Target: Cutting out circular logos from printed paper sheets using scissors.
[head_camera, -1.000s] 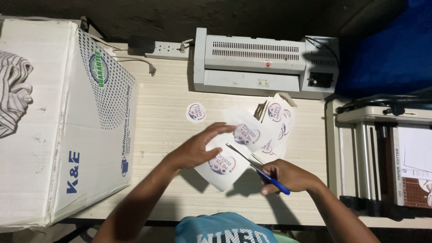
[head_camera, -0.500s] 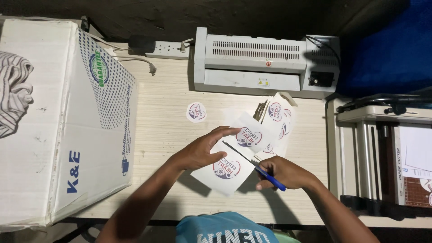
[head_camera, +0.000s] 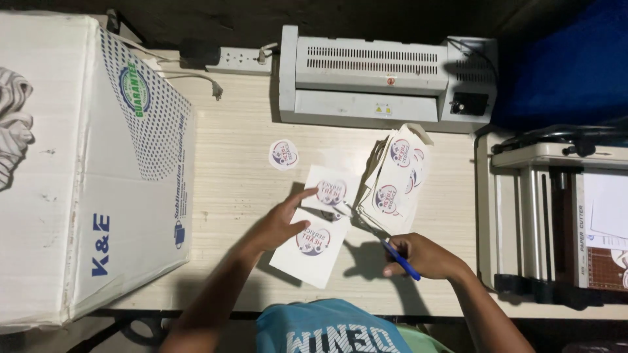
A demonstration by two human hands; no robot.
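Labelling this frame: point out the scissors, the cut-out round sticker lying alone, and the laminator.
scissors (head_camera: 400,260), head view, on the blue handle in the right hand.
cut-out round sticker (head_camera: 283,154), head view, on the middle of its printed face.
laminator (head_camera: 366,68), head view, on the grey top cover below the vent slots.

Single head-worn view, looking steeply down onto the worktop (head_camera: 235,131) from fairly close. Wearer's torso at bottom centre, both forearms reaching up-frame; laminator (head_camera: 386,78) along top edge, cardboard box (head_camera: 85,163) far left. No second view.
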